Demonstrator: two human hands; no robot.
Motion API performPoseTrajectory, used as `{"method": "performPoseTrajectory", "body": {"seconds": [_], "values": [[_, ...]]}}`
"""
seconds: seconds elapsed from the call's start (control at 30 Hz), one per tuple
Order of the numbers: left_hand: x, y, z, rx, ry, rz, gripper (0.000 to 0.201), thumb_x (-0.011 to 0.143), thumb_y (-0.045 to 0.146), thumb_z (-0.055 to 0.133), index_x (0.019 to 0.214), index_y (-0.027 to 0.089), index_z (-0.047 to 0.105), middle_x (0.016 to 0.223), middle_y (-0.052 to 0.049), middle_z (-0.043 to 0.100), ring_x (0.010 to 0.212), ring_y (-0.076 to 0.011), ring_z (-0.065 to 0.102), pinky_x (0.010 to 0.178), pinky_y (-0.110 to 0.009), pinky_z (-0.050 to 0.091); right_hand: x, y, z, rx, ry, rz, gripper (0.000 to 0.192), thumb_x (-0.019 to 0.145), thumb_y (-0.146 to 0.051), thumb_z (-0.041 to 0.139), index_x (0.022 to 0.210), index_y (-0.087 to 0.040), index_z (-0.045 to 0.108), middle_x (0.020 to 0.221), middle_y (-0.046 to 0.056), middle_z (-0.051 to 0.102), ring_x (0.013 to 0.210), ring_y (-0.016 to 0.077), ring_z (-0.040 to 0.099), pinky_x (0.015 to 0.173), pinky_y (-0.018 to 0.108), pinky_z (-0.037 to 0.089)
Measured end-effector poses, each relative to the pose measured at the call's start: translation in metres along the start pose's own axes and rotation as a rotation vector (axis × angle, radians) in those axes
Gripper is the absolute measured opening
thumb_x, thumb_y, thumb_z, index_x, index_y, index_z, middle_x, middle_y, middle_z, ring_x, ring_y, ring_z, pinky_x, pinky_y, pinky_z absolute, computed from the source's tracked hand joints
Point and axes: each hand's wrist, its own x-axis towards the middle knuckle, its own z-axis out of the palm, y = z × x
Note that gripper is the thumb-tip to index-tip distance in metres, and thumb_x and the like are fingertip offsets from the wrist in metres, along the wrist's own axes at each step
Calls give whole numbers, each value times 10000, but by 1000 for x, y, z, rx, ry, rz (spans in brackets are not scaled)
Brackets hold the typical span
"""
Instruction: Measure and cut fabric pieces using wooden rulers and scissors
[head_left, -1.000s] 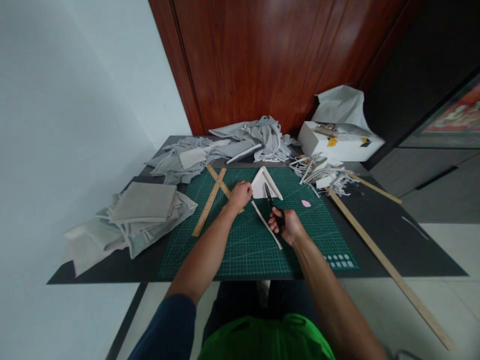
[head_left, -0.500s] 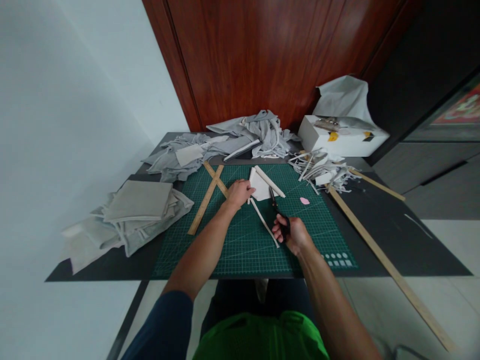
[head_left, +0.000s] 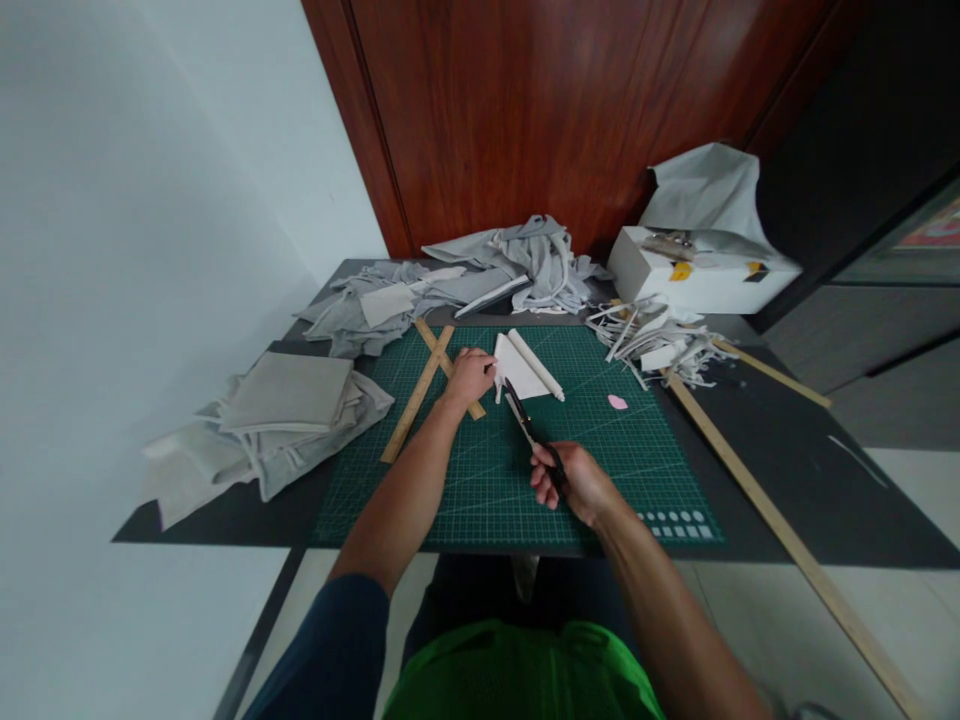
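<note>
Right hand (head_left: 568,482) grips scissors (head_left: 529,432); left hand (head_left: 469,374) pinches white sheet (head_left: 517,375) at left edge; sheet light, limp; hold near cut.

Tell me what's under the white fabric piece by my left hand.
The white folded fabric piece lies on the green gridded cutting mat. Black-handled scissors reach its near edge. Whatever lies beneath the fabric itself is covered.

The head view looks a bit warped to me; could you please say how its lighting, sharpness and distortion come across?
Head view: soft, even light, with no glare on the green cutting mat; wide-angle bending bows the long wooden strip and table edges; the right hand with scissors is slightly soft, and the white box looks smeared.
</note>
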Motion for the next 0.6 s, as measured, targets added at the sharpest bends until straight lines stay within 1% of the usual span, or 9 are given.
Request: {"method": "performPoseTrajectory", "body": {"seconds": [0.07,0.17,0.3,0.43,0.6], "values": [[-1,-1,-3,4,7,-26,293,920,172,579,1089,208,816,1126,-91,760,1107,-245,665,1094,-432,444,0,2,1,-2,-23,32,273,913,-339,597,715,-152,608,547,45,635,382,154,592,324,224,389],[-3,-2,-4,5,6,-40,304,916,164,570,1092,215,813,1131,-83,759,1109,-237,667,1093,-421,448,-2,8,-2,16,-41,44,283,930,-359,593,740,-150,612,564,52,646,404,166,616,346,232,428],[-4,0,-3,-3,18,-64,310,900,138,570,1084,197,812,1126,-86,760,1112,-230,672,1105,-408,441,-5,12,-4,30,-48,72,294,961,-362,561,765,-149,614,581,59,660,427,177,636,377,246,471],[-4,1,-3,-21,30,-76,309,891,127,572,1069,200,813,1121,-85,761,1123,-233,672,1102,-411,443,2,7,3,58,-49,98,307,984,-362,533,770,-153,605,585,63,665,444,178,642,397,248,483],[-5,3,-6,-42,29,-89,289,888,134,581,1045,204,813,1115,-85,761,1122,-242,667,1113,-422,429,16,0,15,81,-32,83,307,974,-386,572,762,-165,584,578,59,654,436,176,628,413,257,492]]}}
